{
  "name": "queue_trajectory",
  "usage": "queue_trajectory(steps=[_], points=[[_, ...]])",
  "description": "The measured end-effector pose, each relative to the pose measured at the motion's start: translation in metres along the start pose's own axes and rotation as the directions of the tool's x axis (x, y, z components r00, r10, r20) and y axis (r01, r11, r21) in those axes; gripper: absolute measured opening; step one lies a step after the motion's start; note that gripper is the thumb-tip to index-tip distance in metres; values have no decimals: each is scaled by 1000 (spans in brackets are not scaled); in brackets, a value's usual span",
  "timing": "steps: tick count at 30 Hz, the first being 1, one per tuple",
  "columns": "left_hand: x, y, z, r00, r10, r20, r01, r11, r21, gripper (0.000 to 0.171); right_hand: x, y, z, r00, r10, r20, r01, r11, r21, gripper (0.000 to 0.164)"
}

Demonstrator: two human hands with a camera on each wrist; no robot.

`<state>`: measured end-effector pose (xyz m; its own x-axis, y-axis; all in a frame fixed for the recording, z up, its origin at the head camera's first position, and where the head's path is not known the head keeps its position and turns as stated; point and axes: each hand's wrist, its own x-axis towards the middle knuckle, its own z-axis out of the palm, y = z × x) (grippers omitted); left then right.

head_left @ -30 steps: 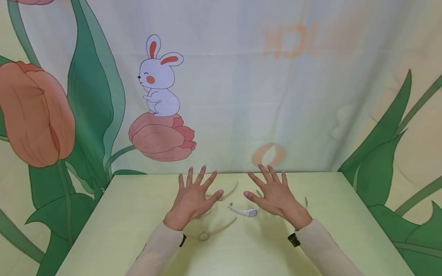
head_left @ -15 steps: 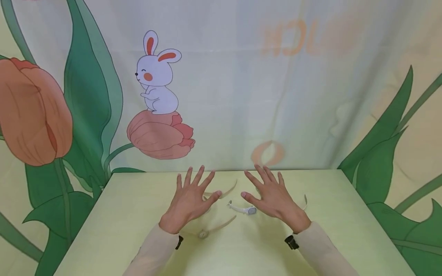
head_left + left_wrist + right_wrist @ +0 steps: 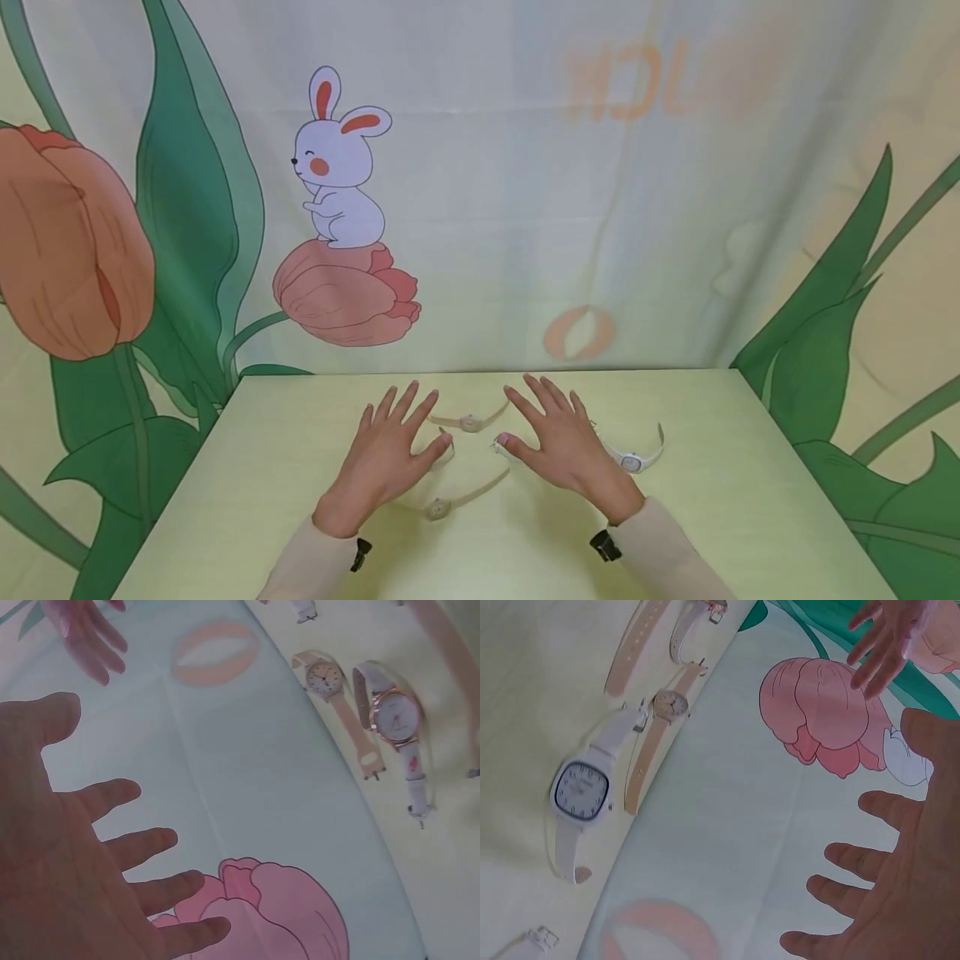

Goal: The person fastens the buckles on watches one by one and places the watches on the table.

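Both hands hover palm-down over the table with fingers spread, holding nothing. My left hand is at the left, its thumb overlapping a white-strapped watch, which shows a rose-gold round case in the left wrist view. My right hand covers most of a white watch with a squarish dial. Between the hands, farther back, lies a tan-strapped watch with a small round dial. Nearer the front is another tan watch, one strap end hidden by the left hand. A white watch lies right of the right hand.
The watches lie on a pale yellow-green table. Behind its far edge hangs a printed cloth with tulips and a rabbit. Dark buckles sit at both sleeve cuffs.
Both hands have drawn back slightly toward the body and to the left. The right-hand white watch and the far tan dial now show, while the middle white watch is mostly covered.
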<state>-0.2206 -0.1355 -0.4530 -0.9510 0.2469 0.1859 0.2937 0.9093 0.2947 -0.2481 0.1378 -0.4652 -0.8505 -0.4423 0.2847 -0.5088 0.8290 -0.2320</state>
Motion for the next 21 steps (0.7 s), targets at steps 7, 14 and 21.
queue_trajectory(steps=[7,14,21], points=[[-13,-13,7,1000,-24,-2,23,997,-68,69,0,-12,14,1000,3,-9,-2,999,43,64],[-25,-22,14,999,-24,-47,19,994,-109,68,-4,-22,29,1000,-7,3,6,995,97,63],[-32,-31,21,997,-68,-43,60,984,-167,68,-7,-30,41,1000,-27,-13,29,987,158,60]])
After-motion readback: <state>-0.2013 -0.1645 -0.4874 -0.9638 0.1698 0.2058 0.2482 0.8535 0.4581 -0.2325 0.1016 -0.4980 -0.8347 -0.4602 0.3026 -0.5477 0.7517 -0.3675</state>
